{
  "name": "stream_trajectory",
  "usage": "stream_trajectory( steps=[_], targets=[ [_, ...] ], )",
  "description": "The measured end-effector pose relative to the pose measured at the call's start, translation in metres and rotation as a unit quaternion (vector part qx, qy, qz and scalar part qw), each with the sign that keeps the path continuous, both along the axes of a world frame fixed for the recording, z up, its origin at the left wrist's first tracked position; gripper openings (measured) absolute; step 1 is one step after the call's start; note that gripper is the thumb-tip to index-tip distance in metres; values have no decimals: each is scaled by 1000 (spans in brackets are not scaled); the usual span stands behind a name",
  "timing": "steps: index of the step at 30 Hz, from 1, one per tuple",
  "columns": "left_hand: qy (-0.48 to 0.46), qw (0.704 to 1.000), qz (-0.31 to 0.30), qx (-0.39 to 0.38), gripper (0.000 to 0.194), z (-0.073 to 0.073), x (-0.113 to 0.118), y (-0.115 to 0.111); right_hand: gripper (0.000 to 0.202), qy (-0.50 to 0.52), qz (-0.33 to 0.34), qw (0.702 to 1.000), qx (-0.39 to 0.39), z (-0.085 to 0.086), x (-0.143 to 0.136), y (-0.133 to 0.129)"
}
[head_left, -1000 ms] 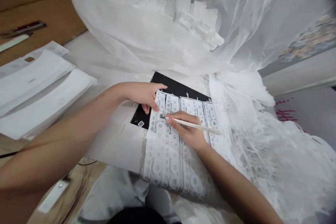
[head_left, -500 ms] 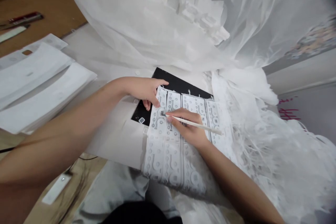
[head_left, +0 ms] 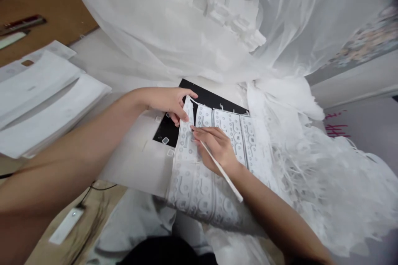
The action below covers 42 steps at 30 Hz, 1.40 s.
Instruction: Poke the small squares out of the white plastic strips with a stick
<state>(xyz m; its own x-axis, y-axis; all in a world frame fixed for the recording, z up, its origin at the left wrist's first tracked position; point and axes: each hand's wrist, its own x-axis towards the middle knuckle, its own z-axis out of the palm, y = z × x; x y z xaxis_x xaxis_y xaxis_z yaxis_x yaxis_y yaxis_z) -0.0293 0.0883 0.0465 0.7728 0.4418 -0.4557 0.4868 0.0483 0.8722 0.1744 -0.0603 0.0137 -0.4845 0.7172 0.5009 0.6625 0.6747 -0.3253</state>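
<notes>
A white sheet (head_left: 183,186) patterned with rows of round, square and curved cut shapes lies partly over a black board (head_left: 207,97) and hangs down toward my lap. My left hand (head_left: 169,102) pinches its upper left corner, where a narrow strip stands slightly raised with a dark gap beside it. Close by, my right hand (head_left: 217,147) grips a thin white stick-like tool (head_left: 224,174), its tip hidden near the strip's edge and its tail pointing down to the right. Small square-ish cut pieces (head_left: 165,140) lie on and beside the board's left corner.
A large translucent plastic bag (head_left: 139,33) with white pieces inside fills the back. Tangled white scrap strips (head_left: 336,186) heap up at right. Stacked white sheets (head_left: 52,112) lie at left, with a red-handled tool (head_left: 25,22) behind them. A white power strip (head_left: 66,225) is below left.
The tool has swung from nearly level to steeply down-right as my right hand turned. The left strip of the sheet has lifted and tilted under my left hand.
</notes>
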Motion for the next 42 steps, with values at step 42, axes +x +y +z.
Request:
stream_trajectory(
  steps=[42],
  targets=[
    [16, 988, -136, 71, 132, 8, -2, -7, 12, 231, -158, 934, -221, 2, 39, -14]
  ],
)
